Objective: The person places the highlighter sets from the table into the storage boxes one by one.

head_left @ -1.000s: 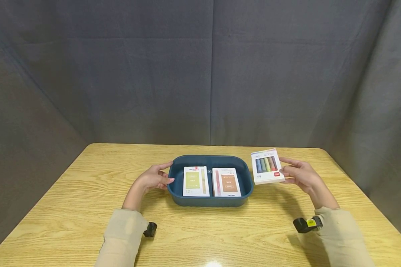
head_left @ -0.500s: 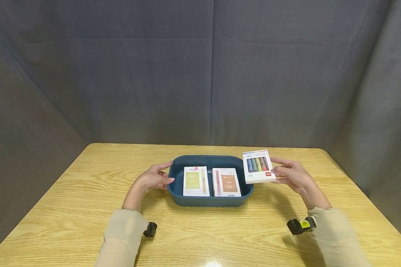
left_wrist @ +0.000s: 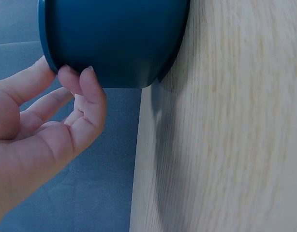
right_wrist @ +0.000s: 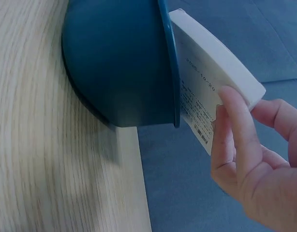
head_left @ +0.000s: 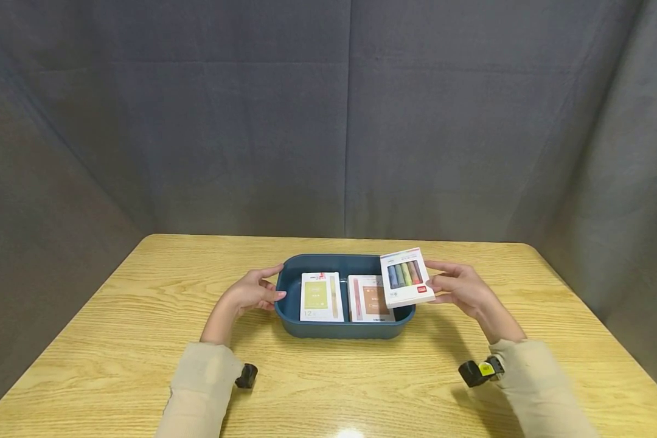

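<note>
A dark blue two-compartment bin [head_left: 339, 330] stands on the table. My left hand [head_left: 252, 289] grips the rim at its left end; the left wrist view shows fingertips against the outer wall [left_wrist: 114, 43]. Thumb and fingers of my right hand [head_left: 460, 289] pinch a white box [head_left: 407, 277] by its right edge. Through its window show several thick coloured sticks, blue to red. This box is tilted above the bin's right compartment, partly covering a white box with an orange panel [head_left: 365, 301]. In the left compartment lies a white box with a yellow-green panel [head_left: 315, 296].
The wood-grain table [head_left: 328, 377] extends around the bin, its far edge just behind it. Grey cloth [head_left: 252, 121] hangs behind and on both sides. A black wrist camera [head_left: 473, 373] sticks out at the right sleeve, another [head_left: 246, 376] at the left.
My right hand has moved left with the white box of coloured sticks, from beside the bin to over its right compartment. My left hand and the bin have stayed still.
</note>
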`<state>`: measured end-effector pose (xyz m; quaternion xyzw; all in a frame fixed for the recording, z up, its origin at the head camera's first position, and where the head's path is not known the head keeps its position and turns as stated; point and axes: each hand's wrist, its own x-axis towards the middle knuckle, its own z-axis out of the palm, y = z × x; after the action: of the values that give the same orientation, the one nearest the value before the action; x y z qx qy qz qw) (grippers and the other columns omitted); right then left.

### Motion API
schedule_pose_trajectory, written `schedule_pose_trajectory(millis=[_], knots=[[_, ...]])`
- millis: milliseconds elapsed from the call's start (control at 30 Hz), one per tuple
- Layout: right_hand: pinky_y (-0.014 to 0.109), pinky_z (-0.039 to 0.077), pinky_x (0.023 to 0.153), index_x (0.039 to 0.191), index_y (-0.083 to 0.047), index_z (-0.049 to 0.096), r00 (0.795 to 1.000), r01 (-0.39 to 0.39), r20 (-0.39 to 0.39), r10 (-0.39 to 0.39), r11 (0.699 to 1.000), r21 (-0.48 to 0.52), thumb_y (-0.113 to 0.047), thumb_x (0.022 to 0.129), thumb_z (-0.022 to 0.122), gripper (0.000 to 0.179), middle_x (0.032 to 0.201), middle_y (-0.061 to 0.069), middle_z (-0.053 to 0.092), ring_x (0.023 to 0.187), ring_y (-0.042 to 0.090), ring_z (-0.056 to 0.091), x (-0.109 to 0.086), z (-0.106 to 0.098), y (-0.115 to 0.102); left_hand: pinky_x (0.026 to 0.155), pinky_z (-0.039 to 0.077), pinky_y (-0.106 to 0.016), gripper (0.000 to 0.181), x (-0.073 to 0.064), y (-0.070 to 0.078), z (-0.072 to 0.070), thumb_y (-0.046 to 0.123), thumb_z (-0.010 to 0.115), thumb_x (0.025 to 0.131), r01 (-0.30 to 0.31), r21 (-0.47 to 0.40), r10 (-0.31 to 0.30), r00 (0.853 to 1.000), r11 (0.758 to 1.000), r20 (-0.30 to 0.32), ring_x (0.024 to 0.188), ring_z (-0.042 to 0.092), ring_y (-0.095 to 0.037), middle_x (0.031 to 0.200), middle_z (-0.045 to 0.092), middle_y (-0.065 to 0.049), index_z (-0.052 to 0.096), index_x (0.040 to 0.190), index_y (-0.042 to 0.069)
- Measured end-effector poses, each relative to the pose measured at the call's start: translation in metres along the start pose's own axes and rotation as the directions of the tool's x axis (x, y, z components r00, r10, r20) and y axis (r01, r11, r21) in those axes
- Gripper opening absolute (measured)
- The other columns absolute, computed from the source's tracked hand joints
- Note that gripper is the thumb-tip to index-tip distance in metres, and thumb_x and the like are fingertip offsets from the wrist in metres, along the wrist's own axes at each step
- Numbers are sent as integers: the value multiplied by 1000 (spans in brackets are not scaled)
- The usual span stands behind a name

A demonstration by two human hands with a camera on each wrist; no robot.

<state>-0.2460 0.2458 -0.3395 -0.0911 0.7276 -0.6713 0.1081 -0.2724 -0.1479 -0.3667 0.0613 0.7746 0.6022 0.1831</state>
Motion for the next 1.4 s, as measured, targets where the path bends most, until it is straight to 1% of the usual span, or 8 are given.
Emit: schedule_pose_trajectory(millis=[167, 400, 567, 667, 800, 1000, 1133, 1400], knots=[[33, 52, 66, 131, 19, 23, 1000, -15, 3, 15, 1000, -26, 8, 81, 47, 56, 88, 12, 61, 73, 15, 61, 2, 7, 1, 65, 51, -32, 67, 0, 0, 1, -2, 60, 83, -2, 4, 2, 1000, 1000, 2, 62, 44, -15, 78, 39, -9, 26, 140, 2], [35, 51, 67, 130, 18, 27, 1000, -24, -2, 24, 997, -75, 8, 80, 48, 55, 95, 21, 59, 73, 16, 61, 5, 18, 1, 66, 51, -33, 66, 1, -1, 1, -4, 58, 84, -3, 7, 3, 1000, 1000, 2, 63, 44, -14, 78, 40, -9, 26, 140, 2], [34, 52, 64, 129, 19, 28, 1000, -22, -2, 22, 996, -84, 10, 79, 46, 54, 89, 19, 60, 70, 15, 60, 7, 24, 2, 66, 51, -33, 65, 1, -2, 0, -4, 58, 84, -5, 4, 5, 1000, 1000, 1, 63, 44, -14, 78, 39, -9, 26, 140, 2], [32, 52, 63, 129, 19, 29, 1000, -24, 1, 24, 994, -107, 11, 79, 45, 53, 86, 15, 58, 68, 14, 59, 8, 27, 3, 66, 51, -34, 66, 1, -2, 1, -4, 58, 83, -4, 1, 4, 1000, 1000, 1, 63, 44, -14, 78, 39, -9, 26, 140, 2], [31, 52, 62, 129, 19, 29, 1000, -22, 10, 23, 991, -134, 10, 80, 46, 52, 88, 16, 55, 69, 13, 59, 9, 31, 3, 67, 51, -34, 66, 1, -1, 2, -4, 59, 83, -2, -2, 2, 1000, 1000, -1, 63, 44, -14, 78, 39, -9, 26, 140, 2], [30, 52, 60, 128, 19, 32, 999, -27, 15, 30, 986, -165, 10, 81, 48, 51, 91, 20, 54, 71, 16, 59, 10, 36, 4, 67, 51, -34, 66, 0, -1, 2, -3, 59, 83, -2, -6, 2, 1000, 1000, 1, 62, 45, -14, 79, 39, -9, 26, 140, 2], [30, 52, 59, 128, 18, 32, 999, -26, 21, 30, 981, -190, 9, 81, 48, 50, 91, 20, 54, 73, 18, 60, 11, 38, 5, 67, 51, -34, 67, 0, -1, 2, -4, 59, 83, -9, -8, 9, 1000, 1000, 3, 62, 44, -14, 79, 39, -9, 26, 140, 2], [32, 52, 60, 123, 21, 37, 1000, -16, 4, 18, 965, -262, 10, 80, 55, 47, 87, 18, 58, 73, 19, 60, 11, 47, 0, 65, 51, -33, 66, 0, -2, 2, -4, 59, 83, -11, -7, 11, 1000, 1000, 1, 62, 45, -14, 79, 39, -9, 26, 140, 2]])
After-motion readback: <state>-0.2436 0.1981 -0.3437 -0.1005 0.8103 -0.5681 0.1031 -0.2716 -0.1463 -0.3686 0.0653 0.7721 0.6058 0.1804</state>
